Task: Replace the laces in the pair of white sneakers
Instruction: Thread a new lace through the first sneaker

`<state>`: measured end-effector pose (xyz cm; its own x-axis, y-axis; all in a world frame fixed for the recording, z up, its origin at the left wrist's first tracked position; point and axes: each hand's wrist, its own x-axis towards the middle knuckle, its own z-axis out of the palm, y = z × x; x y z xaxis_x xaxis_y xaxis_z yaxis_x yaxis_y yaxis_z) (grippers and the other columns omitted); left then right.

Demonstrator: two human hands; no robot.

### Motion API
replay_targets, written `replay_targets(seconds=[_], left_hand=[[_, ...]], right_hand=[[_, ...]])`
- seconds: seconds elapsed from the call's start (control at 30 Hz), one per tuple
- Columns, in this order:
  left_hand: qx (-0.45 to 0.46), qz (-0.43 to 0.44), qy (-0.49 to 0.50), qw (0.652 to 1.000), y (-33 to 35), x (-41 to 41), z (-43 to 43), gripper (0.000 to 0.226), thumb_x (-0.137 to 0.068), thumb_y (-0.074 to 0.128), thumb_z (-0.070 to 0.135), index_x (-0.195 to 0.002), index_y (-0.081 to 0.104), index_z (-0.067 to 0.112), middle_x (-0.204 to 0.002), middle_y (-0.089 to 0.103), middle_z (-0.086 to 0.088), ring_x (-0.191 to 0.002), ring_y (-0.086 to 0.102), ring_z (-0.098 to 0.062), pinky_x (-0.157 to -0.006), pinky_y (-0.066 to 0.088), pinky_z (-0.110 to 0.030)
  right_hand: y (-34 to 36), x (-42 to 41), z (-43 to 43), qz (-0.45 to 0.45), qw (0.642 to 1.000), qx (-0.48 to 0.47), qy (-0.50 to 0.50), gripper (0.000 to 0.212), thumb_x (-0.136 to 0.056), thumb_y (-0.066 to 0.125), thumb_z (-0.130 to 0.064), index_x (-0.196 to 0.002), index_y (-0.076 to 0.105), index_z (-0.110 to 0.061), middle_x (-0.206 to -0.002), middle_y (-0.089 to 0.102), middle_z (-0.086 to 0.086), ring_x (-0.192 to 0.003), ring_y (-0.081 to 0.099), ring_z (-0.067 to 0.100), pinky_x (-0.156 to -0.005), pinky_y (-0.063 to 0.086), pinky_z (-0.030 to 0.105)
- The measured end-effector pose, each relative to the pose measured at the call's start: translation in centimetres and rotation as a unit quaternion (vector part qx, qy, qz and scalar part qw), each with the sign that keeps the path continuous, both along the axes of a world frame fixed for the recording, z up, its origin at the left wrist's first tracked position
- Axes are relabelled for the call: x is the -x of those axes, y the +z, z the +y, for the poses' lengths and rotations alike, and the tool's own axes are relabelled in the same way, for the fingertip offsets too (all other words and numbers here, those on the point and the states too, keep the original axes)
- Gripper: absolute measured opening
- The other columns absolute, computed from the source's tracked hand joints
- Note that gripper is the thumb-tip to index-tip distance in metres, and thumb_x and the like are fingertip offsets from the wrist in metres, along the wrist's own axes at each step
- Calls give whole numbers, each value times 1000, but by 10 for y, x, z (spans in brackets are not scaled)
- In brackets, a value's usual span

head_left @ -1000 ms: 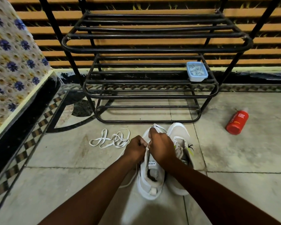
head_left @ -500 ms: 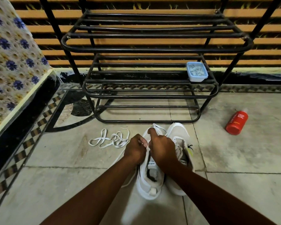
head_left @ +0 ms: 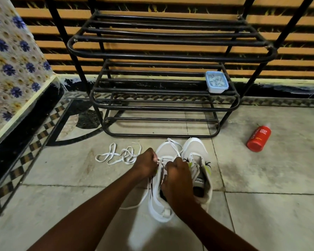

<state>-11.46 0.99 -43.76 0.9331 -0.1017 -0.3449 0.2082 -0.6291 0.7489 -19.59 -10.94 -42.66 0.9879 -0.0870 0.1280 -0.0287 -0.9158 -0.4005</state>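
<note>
White sneakers [head_left: 179,160] and lace [head_left: 116,155], black rack [head_left: 170,55], red bottle [head_left: 259,137], blue-flowered cloth [head_left: 11,60].

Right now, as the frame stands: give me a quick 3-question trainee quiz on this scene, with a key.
1. True or false: the red bottle lies on its side on the floor, to the right of the shoe rack.
2. The blue container sits: A) on the floor; B) on a rack shelf; C) inside a sneaker.
3. Short answer: the left hand and right hand both grip a lace at which sneaker of the pair?
Key: 1 true; 2 B; 3 the left sneaker, as seen from the head camera.
</note>
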Motion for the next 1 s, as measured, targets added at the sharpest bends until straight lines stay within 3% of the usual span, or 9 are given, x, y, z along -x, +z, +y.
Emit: replay_targets(seconds=[0.2,0.4,0.47,0.53,0.63,0.7,0.77,0.9,1.0], left_hand=[[-248,-101,-204,942,17,-15,12,32,-91,54,2,-119,38,7,-112,64,-23,-105,64,-43,-84,52,-48],[-278,-194,-115,934,38,-42,39,31,-89,45,-9,-119,42,-1,-108,63,-26,-99,62,-45,-82,46,-49],[-187,-212,-64,957,39,-39,40,27,-86,44,-13,-107,45,5,-101,65,-25,-92,63,-42,-79,48,-47],[79,-125,31,989,39,-28,29,28,-91,37,-14,-93,41,13,-93,68,-24,-87,68,-40,-81,54,-45],[383,47,139,912,29,-15,8,31,-101,30,-11,-88,39,16,-71,56,-14,-57,64,-25,-65,60,-42],[308,-16,66,949,24,-15,11,30,-101,33,-9,-87,40,17,-71,45,-6,-53,48,-11,-52,47,-27],[92,-177,-118,973,24,-21,23,20,-98,45,-4,-88,46,14,-79,51,-3,-68,50,-16,-62,41,-32],[-274,-281,-391,833,30,-32,34,10,-95,60,21,-89,64,14,-103,52,-3,-99,52,-25,-90,42,-41],[-312,-308,-336,834,26,-30,31,7,-96,62,30,-96,67,25,-110,58,8,-106,48,-20,-86,39,-38]], right_hand=[[-1,2,0,-3,998,-57,-7,17,-69,64,1,-85,67,-1,-95,58,19,-87,56,40,-80,50,46],[-3,3,3,24,999,-47,-5,15,-71,58,0,-85,64,-4,-100,56,17,-92,54,38,-85,48,46],[-1,4,4,17,998,-66,-7,11,-68,55,-2,-78,61,-3,-93,55,18,-85,55,39,-80,49,46],[-2,4,4,13,997,-78,-8,10,-68,53,-5,-75,60,-3,-91,54,19,-83,55,38,-79,49,46],[-4,3,2,35,997,-62,-11,11,-79,54,-7,-82,64,-4,-98,54,17,-90,53,36,-87,45,45],[-5,2,2,33,997,-68,-15,10,-82,57,-5,-85,66,-4,-100,54,17,-92,54,36,-88,44,45],[-5,1,3,30,996,-83,-18,11,-82,57,-2,-87,67,-2,-102,55,18,-96,54,36,-91,44,46],[-7,-2,3,40,996,-71,-26,13,-85,59,-3,-92,69,-2,-108,56,18,-103,53,35,-97,41,43],[-9,-4,3,47,996,-64,-27,15,-85,57,-4,-93,70,-2,-107,58,18,-102,54,35,-96,42,43]])
